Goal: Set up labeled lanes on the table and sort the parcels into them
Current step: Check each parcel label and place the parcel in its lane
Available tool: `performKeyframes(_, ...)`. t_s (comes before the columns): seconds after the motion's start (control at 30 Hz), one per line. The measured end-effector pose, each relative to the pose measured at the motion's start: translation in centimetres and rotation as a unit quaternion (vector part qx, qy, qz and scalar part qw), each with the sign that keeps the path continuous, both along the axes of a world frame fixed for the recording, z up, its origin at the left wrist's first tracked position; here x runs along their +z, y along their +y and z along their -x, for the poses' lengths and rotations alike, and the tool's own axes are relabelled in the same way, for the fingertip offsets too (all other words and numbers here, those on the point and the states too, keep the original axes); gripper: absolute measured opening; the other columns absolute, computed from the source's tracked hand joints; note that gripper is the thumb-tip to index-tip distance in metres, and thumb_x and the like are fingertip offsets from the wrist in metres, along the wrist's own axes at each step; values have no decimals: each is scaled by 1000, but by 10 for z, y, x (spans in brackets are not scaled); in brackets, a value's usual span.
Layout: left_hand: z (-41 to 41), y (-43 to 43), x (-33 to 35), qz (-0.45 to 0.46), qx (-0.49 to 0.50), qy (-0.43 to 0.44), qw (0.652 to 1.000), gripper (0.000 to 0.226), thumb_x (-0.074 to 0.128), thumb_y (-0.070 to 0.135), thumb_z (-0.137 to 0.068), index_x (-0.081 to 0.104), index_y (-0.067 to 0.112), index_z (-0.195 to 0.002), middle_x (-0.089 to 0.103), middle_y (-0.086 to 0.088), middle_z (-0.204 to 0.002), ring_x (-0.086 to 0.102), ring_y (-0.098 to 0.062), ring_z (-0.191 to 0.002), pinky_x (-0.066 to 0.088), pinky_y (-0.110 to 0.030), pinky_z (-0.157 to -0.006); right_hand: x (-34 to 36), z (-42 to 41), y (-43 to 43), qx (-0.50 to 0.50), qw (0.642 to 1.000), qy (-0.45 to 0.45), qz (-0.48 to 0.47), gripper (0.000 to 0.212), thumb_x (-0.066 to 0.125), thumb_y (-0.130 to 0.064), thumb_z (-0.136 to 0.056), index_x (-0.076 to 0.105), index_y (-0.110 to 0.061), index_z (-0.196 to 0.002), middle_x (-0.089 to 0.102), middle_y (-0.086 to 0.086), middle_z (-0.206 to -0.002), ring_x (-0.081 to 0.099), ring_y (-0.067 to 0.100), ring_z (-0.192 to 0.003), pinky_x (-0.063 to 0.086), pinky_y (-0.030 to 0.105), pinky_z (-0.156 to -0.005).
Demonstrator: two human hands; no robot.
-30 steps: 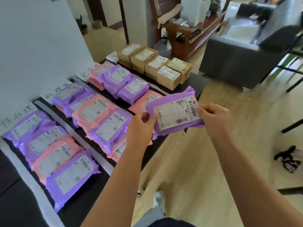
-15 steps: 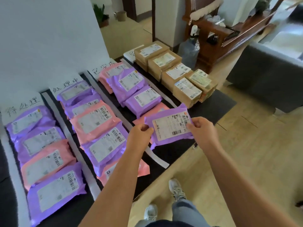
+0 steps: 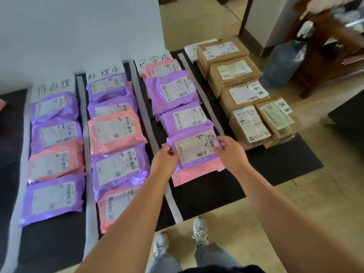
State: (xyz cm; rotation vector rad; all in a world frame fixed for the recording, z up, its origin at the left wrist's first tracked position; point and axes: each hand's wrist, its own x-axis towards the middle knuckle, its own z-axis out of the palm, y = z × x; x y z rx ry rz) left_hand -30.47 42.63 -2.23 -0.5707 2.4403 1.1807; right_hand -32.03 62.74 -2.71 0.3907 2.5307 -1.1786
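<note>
Reference item: purple parcel (image 3: 194,152).
Shipping label (image 3: 197,149), on the purple parcel: barcodes; the printed line at its right edge reads approximately "400 P008 pt1 03".
Third-lane sheet (image 3: 153,60), straight behind the purple parcel: handwritten 已完成.
Second-lane sheet (image 3: 103,72), behind and left of the purple parcel: handwritten 处理中.
First-lane sheet (image 3: 53,87), behind and furthest left of the purple parcel: handwritten 待处理.
Fourth-lane sheet (image 3: 190,50), behind and right of the purple parcel: writing mostly covered, unreadable.
Cardboard boxes (image 3: 242,99), right of the purple parcel: printed labels and handwritten slips, characters not legible.
Other parcels left of the purple parcel: barcoded labels, print blurred.
</note>
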Motion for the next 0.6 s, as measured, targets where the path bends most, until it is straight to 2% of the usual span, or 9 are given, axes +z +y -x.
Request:
performKeyframes(0.1,5,6,-9,13,-1,-6,1000,28,47,20,-97,59,12,-121,68,-7,-113,65,-27,-100,53,-37,-84,-6,10,0,26,1000,0,-13,37,58,-21,-99,51,-21,-135,64,-4,-126,61,14,-111,38,14,-64)
performKeyframes(0.17,7,9,-15,5,6,-3,1000,31,46,21,-96,54,15,-125,67,-5,-121,64,-27,-107,54,-45,-90,-11,15,1,33,999,10,-26,36,58,-21,-98,52,-22,-134,64,-3,-125,60,11,-105,42,18,-68)
performKeyframes(0.23,8,10,-21,14,-4,-1,1000,34,45,23,-98,49,19,-132,65,-3,-124,64,-27,-109,54,-46,-90,-16,17,1,37,998,13,-46,37,59,-23,-97,52,-23,-133,64,-3,-123,61,12,-103,48,25,-76)
performKeyframes(0.37,3,14,-16,48,-18,-2,999,38,44,26,-101,43,23,-139,64,0,-126,64,-26,-108,53,-37,-81,-21,21,0,48,996,-1,-73,45,61,-27,-96,46,-25,-139,62,-1,-123,63,16,-104,56,35,-83)
performKeyframes(0.5,2,17,-11,72,-22,14,997,34,46,22,-101,46,15,-134,61,-8,-120,62,-26,-100,44,-30,-70,-19,26,3,63,996,5,-68,49,62,-28,-95,45,-25,-141,61,0,-125,62,16,-104,50,28,-75)
performKeyframes(0.6,-1,18,-8,85,-15,28,996,36,48,23,-99,45,17,-134,61,-8,-118,60,-20,-93,42,-25,-61,-12,25,4,55,995,27,-74,51,63,-27,-95,45,-24,-143,56,1,-130,61,18,-108,49,29,-75)
